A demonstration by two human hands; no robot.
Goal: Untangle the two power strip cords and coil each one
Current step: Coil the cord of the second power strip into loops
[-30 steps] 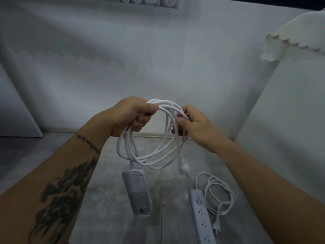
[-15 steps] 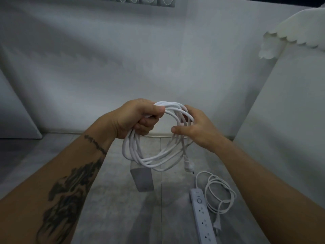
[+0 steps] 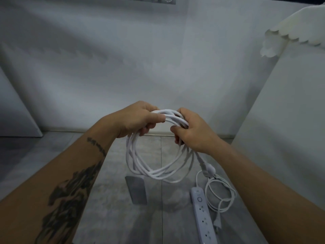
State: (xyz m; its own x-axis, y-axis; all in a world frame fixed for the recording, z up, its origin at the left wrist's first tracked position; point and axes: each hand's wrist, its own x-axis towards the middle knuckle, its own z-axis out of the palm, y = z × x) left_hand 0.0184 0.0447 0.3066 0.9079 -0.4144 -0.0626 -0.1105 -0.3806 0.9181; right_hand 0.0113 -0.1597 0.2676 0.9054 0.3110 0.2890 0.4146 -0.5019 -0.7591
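- White cord [image 3: 154,170] — it is looped into a round bunch of several rings and held up in the air over the floor [image 3: 109,208].
- The left hand [image 3: 139,120] grips the top of the loops. Its fingers are curled round them and its thumb is pressed on top.
- The right hand [image 3: 191,132] grips the right side of the loops, just beside the left hand. Its thumb and fingers are curled round the strands.
- The cord's plug [image 3: 208,170] hangs down below the right hand, to the right of the loops.
- A grey strip [image 3: 136,190] hangs under the left side of the loops. It looks blurry, and I cannot tell if it touches the floor.
- A white strip [image 3: 202,213] lies flat on the floor at the lower right, apart from the loops. It has a round button near its far end and a row of sockets.
- Its thin cord [image 3: 222,196] lies in a loose coil just beside it on the right — the small plug [image 3: 218,223] on the end rests by the strip's right edge.
- The floor is made of grey tiles, with a seam running down the middle.
- A plain pale wall [image 3: 123,67] stands behind.
- The left forearm [image 3: 70,191] has dark tattoos.
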